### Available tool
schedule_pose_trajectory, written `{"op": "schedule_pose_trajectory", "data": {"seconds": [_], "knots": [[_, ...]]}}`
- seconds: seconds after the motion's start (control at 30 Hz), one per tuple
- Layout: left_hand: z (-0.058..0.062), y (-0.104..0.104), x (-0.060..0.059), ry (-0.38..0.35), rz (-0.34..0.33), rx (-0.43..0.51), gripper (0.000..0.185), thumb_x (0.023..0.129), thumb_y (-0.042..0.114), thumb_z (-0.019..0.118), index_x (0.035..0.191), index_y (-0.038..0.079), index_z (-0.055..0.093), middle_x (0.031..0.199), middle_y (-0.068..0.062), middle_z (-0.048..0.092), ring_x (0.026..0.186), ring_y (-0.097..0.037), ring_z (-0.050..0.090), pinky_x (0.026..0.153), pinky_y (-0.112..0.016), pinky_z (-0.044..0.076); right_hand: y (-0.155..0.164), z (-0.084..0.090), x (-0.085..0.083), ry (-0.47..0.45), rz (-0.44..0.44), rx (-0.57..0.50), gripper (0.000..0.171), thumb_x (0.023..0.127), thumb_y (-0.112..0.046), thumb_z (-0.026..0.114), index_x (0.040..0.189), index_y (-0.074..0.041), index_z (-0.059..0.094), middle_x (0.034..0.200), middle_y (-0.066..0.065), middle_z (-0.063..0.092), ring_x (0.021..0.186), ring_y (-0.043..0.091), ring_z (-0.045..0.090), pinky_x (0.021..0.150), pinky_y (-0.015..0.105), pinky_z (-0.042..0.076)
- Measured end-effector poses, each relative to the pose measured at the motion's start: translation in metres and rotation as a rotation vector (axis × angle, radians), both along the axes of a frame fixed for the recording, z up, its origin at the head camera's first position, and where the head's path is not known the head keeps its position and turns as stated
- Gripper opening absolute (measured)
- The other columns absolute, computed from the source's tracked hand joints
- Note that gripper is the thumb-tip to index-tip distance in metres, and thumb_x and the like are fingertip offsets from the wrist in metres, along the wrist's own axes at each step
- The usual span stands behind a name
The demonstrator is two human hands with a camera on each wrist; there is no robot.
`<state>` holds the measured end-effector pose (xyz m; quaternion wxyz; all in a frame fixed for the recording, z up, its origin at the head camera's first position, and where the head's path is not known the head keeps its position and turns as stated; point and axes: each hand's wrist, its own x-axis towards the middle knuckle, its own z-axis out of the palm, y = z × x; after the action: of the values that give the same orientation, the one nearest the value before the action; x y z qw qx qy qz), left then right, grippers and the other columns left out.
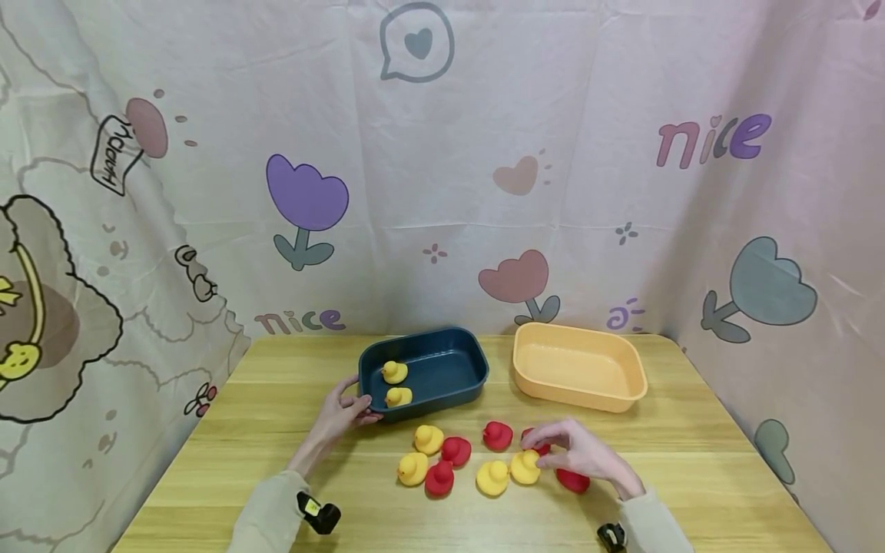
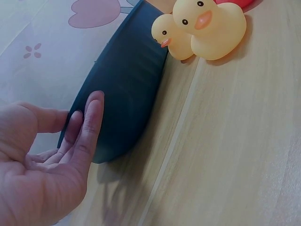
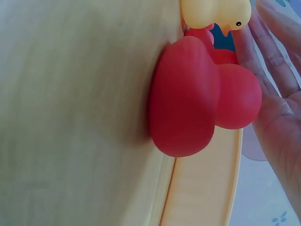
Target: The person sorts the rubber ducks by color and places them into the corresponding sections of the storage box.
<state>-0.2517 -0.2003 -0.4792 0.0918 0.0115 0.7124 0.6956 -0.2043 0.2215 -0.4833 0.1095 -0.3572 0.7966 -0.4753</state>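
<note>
My left hand [image 1: 343,411] grips the near left corner of a dark blue tray [image 1: 445,400], thumb at the rim and fingers along the outer wall [image 2: 124,94]. Two yellow rubber ducks [image 1: 395,372] sit inside the tray, toward its left end. Over the table on the right, my right hand [image 1: 577,452] reaches above a yellow rubber duck [image 1: 525,468], its fingers extended and apart around the duck's head. A red rubber duck [image 1: 532,438] is partly hidden behind those fingers. Beneath the palm lies another red duck [image 1: 573,481], large in the right wrist view [image 3: 183,99].
A light orange tray [image 1: 581,393] stands at the back right with nothing in it. Several more yellow ducks [image 1: 492,478] and red ducks [image 1: 439,478] are scattered on the wooden table [image 1: 290,369] between the hands. A printed cloth [image 1: 442,153] hangs behind the table.
</note>
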Motion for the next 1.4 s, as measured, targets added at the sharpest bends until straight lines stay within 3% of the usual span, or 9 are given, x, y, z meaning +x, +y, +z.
{"op": "schedule_pose_trajectory", "data": {"seconds": [0.17, 0.4, 0.8, 1.17, 1.4], "knots": [[0.0005, 0.0005, 0.0009, 0.001, -0.002, -0.001, 0.059, 0.091, 0.008, 0.048, 0.14, 0.007, 0.016, 0.087, -0.018, 0.061, 0.08, -0.03, 0.066, 0.08, -0.042, 0.054, 0.0012, -0.0022, -0.0006, -0.009, -0.012, 0.02, 0.025, 0.08, -0.014, 0.065, 0.103, -0.007, 0.065, 0.106, 0.01, 0.066, 0.101, 0.014, 0.06, 0.091, 0.019, 0.048], [0.0, 0.0001, 0.0009, 0.005, -0.011, 0.003, 0.06, 0.091, 0.009, 0.049, 0.141, 0.007, 0.015, 0.083, -0.013, 0.061, 0.081, -0.031, 0.066, 0.08, -0.042, 0.054, -0.0003, 0.0004, 0.0001, 0.054, -0.006, 0.075, 0.023, 0.078, -0.008, 0.065, 0.101, -0.01, 0.067, 0.105, 0.006, 0.067, 0.099, 0.009, 0.061, 0.087, 0.018, 0.049], [-0.0021, -0.0004, -0.0004, 0.009, -0.009, 0.008, 0.058, 0.091, 0.007, 0.047, 0.14, 0.006, 0.017, 0.08, -0.01, 0.06, 0.079, -0.03, 0.067, 0.078, -0.039, 0.055, -0.0019, 0.0007, -0.0016, 0.052, 0.017, 0.125, 0.025, 0.077, -0.005, 0.066, 0.101, -0.009, 0.068, 0.102, 0.004, 0.068, 0.096, 0.006, 0.062, 0.081, 0.039, 0.053], [-0.0036, -0.0001, -0.0012, -0.008, 0.01, 0.005, 0.057, 0.091, 0.007, 0.046, 0.14, 0.007, 0.017, 0.088, -0.021, 0.06, 0.076, -0.026, 0.067, 0.077, -0.039, 0.056, -0.0026, 0.0002, -0.0022, 0.069, 0.028, 0.137, 0.026, 0.076, -0.002, 0.066, 0.1, -0.012, 0.068, 0.106, 0.004, 0.067, 0.099, 0.008, 0.062, 0.083, 0.028, 0.053], [-0.0029, -0.0002, -0.001, -0.003, 0.012, 0.003, 0.057, 0.091, 0.007, 0.046, 0.14, 0.006, 0.017, 0.089, -0.022, 0.06, 0.077, -0.026, 0.067, 0.074, -0.035, 0.057, -0.0028, 0.0007, -0.0033, 0.053, 0.033, 0.143, 0.027, 0.076, -0.002, 0.066, 0.101, -0.012, 0.068, 0.106, 0.002, 0.067, 0.099, 0.009, 0.062, 0.083, 0.029, 0.054]]}}
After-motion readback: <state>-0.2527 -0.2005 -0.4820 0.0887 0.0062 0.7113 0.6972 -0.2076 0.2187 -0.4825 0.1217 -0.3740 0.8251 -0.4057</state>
